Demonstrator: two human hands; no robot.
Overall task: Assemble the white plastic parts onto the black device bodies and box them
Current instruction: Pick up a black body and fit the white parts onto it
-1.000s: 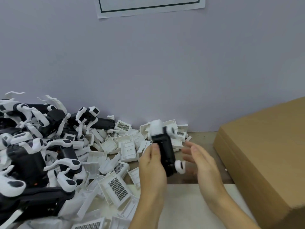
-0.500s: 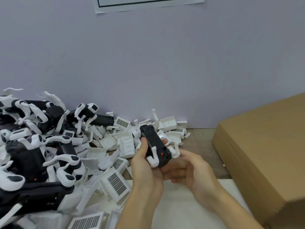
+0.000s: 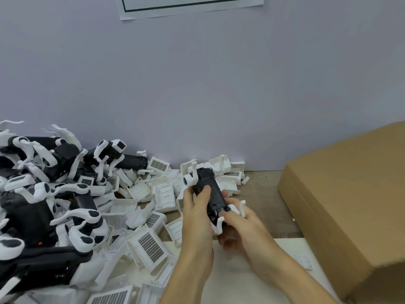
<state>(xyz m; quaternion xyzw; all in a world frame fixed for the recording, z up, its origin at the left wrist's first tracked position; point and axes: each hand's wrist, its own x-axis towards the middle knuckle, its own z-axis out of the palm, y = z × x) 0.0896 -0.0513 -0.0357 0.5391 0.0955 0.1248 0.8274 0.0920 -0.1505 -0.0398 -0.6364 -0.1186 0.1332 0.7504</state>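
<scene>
I read this as the assembly step: my left hand [image 3: 197, 207] grips the black device body [image 3: 209, 194] around its middle, thumb across the top face, holding it just above the counter [image 3: 263, 194] at about 6 o'clock in the view. My right hand [image 3: 238, 224] curls around the near end, thumb pressing where a white clip part [image 3: 237, 210] meets the body. Another white part [image 3: 189, 178] already sits at the far end. Next, I judge, the clip needs firm seating, then the unit goes to the cardboard box [image 3: 350, 198] at 3 o'clock. Loose white parts [image 3: 151, 244] lie at 8 o'clock. The wall sheet [image 3: 190, 5] at 12 o'clock shows no readable writing.
</scene>
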